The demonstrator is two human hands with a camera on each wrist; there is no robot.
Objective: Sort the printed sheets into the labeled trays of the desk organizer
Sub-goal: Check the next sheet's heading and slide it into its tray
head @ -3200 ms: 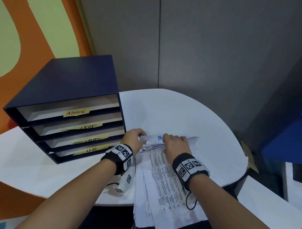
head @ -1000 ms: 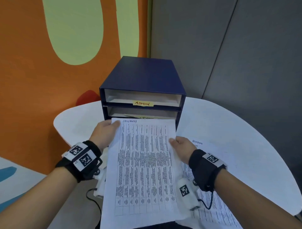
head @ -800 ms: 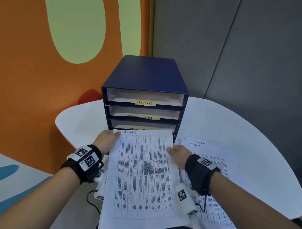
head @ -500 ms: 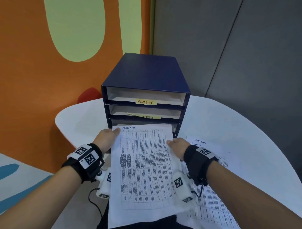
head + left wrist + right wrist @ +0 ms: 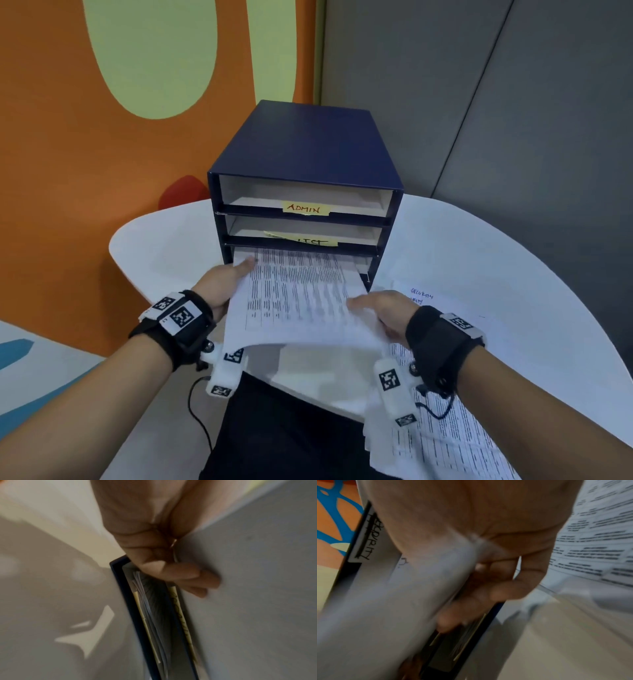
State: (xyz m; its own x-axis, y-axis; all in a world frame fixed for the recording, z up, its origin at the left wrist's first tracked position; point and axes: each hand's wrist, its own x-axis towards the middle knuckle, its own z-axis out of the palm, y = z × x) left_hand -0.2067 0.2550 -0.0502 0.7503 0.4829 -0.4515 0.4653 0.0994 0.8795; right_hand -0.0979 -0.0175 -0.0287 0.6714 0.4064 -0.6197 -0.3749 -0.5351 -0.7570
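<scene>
A printed sheet [image 5: 298, 301] of dense table text lies half inside the third tray of the navy desk organizer [image 5: 305, 150]. The top trays carry yellow labels ADMIN [image 5: 305, 208] and a partly hidden one [image 5: 310, 241]. My left hand [image 5: 222, 286] pinches the sheet's left edge, thumb on top. My right hand [image 5: 380, 308] pinches its right edge. In the left wrist view my fingers [image 5: 180, 573] lie under the sheet [image 5: 257, 588] beside the tray fronts. In the right wrist view my fingers [image 5: 488, 595] curl under the sheet [image 5: 385, 608].
The organizer stands on a white round table [image 5: 479, 246]. A stack of more printed sheets [image 5: 445, 428] lies at the right by my right wrist, the top one handwritten SECURITY [image 5: 422, 294]. An orange and green wall is to the left, grey panels behind.
Both hands have pushed the sheet forward, so its top end with the SECURITY heading has gone into the third tray. The sheet's near end now sags over the table edge.
</scene>
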